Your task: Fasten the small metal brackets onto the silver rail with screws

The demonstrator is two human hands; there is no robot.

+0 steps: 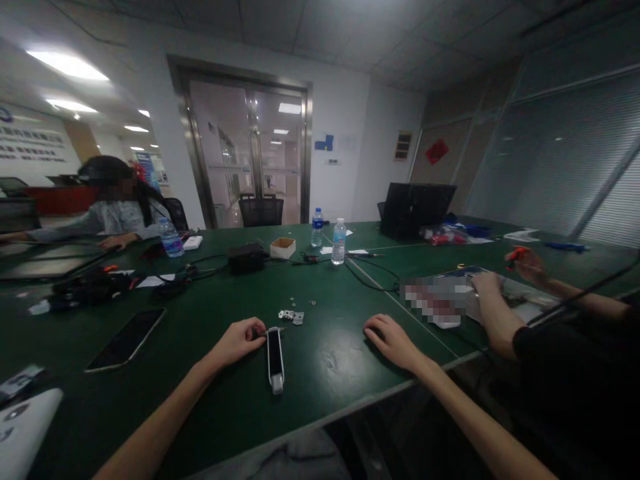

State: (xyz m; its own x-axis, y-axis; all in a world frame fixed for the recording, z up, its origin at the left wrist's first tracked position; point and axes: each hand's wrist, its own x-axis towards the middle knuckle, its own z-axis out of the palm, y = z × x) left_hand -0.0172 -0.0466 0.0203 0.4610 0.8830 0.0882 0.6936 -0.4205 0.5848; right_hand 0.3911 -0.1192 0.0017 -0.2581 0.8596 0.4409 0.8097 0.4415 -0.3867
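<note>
On the green table, my left hand [243,341] rests with its fingers curled and the thumb close to the fingertips. Whatever sits between them is too small to make out. Right beside these fingertips lies a slim white device [275,363] with a long black face, and a thin bit of metal shows by its top end. Just beyond it is a metal hinge-like piece [291,317], with a few small ring-like parts [313,303] farther off. My right hand [391,341] lies palm down on the bare tabletop, fingers loosely bent and holding nothing.
A phone [127,339] lies to the left. Toward the back are a small open box [283,248], a black adapter [247,257], cables and water bottles [339,241]. At right, a co-worker's hands [525,263] hold an orange-handled tool over a tray; another person sits far left.
</note>
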